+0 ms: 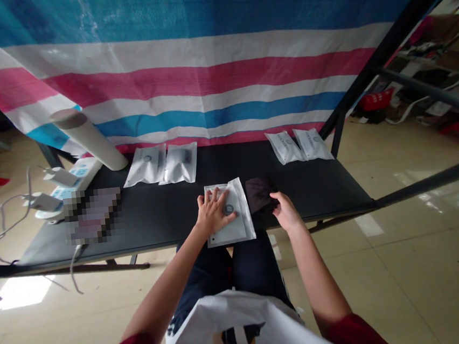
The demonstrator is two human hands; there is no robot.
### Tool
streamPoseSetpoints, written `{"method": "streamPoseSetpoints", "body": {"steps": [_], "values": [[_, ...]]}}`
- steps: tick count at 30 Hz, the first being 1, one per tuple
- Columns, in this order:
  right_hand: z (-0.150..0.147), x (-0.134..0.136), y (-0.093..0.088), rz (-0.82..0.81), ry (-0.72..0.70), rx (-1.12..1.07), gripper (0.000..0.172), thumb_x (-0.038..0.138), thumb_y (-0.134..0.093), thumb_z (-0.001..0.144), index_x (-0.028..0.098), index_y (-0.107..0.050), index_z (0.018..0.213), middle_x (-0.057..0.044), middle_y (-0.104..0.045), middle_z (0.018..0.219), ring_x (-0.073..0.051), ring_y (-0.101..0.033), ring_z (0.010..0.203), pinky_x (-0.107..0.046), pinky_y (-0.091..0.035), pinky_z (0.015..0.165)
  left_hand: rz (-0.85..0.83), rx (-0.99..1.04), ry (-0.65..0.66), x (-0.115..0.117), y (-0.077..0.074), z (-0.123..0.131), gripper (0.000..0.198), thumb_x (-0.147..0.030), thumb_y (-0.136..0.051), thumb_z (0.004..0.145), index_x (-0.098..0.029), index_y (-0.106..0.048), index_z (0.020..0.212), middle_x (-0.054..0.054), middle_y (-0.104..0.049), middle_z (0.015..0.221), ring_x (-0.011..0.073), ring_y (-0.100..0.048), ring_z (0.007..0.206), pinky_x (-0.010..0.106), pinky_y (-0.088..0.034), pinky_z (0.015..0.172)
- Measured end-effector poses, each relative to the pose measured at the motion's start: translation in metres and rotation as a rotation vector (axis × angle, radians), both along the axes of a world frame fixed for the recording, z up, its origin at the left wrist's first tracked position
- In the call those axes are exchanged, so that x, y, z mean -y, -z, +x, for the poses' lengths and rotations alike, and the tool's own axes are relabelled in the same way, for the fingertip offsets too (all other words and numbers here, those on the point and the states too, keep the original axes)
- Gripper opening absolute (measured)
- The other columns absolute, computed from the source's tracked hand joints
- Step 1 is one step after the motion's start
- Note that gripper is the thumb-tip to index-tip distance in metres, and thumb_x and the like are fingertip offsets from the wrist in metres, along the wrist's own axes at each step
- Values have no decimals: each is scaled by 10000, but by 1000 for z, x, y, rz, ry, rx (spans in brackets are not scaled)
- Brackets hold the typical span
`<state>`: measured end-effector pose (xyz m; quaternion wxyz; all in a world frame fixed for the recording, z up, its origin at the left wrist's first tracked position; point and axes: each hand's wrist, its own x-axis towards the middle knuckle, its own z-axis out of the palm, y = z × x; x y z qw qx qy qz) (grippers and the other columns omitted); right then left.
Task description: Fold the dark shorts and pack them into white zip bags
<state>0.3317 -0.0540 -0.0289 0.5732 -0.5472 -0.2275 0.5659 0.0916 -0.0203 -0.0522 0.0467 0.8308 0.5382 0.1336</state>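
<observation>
White zip bag [239, 221] sits flat on the black surface [165, 221], near front edge, w/ a round grey logo showing under your L grip [214, 212]. L grip is open, palm down on the bag, fingers spread, not closed on anything. Just R of the bag, dark folded cloth [259, 195] lies on the surface, touching or nearly touching the bag's edge. Your R grip [286, 212] is at the cloth's front corner w/ fingers [275, 200] on it; can't tell if it's closed on the cloth or only touching.

Further back, 2 pairs of white sealed bags: L pair [145, 166] and [180, 163], R pair [286, 147] and [312, 145], each w/ a gap btwn pairs. Far L, a white tube [88, 139] lies tilted w/ one end up, beside a white power strip [74, 181] w/ plugs and cables hanging off the edge. A pixelated patch [93, 215] hides whatever's L of your hands.

Behind: striped tarp [203, 71] in blue, white, pink. Black metal frame [413, 51] on R. Below: tiled floor [404, 263]. White plastic bag [236, 323] on your lap.
</observation>
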Motion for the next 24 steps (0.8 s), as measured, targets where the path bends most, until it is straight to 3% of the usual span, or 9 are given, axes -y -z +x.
{"method": "streamPoseSetpoints", "body": {"steps": [7,12,15,20,24], "values": [[-14,-3,1,-29,-100,92,314,405,-735,595,202,-635,812,1,-661,771,-149,-566,657,-204,-358,486,2,35,70,-8,4,-1,880,-692,-595,748,-207,-417,1460,177,-391,1517,400,-316,1384,582,-205,1107],[-31,-5,1,32,-221,269,424,553,-702,671,193,-663,892,-21,-689,878,-178,-596,774,-232,-407,582,20,232,-2,-8,-1,-5,584,-502,-393,945,-170,-426,1424,152,-511,1419,311,-424,1322,511,-267,1102],[-37,-6,2,51,-222,372,454,636,-620,734,188,-636,801,-7,-638,768,-171,-560,741,-232,-386,569,23,444,-99,-4,1,-18,509,-444,-313,979,-177,-416,1400,135,-581,1303,273,-517,1216,470,-354,1046],[-36,-4,5,82,-238,357,434,619,-653,718,196,-562,688,20,-537,653,-141,-503,661,-218,-357,541,-66,714,-40,11,6,-44,665,-493,-505,902,-198,-272,1450,140,-540,1308,248,-570,1146,444,-441,1009],[-34,-3,9,51,-214,365,432,600,-714,659,186,-619,738,12,-577,663,-154,-537,686,-222,-380,562,-84,780,-102,19,5,-57,764,-476,-687,775,-218,-298,1380,140,-511,1304,241,-615,1059,438,-518,929]]}}
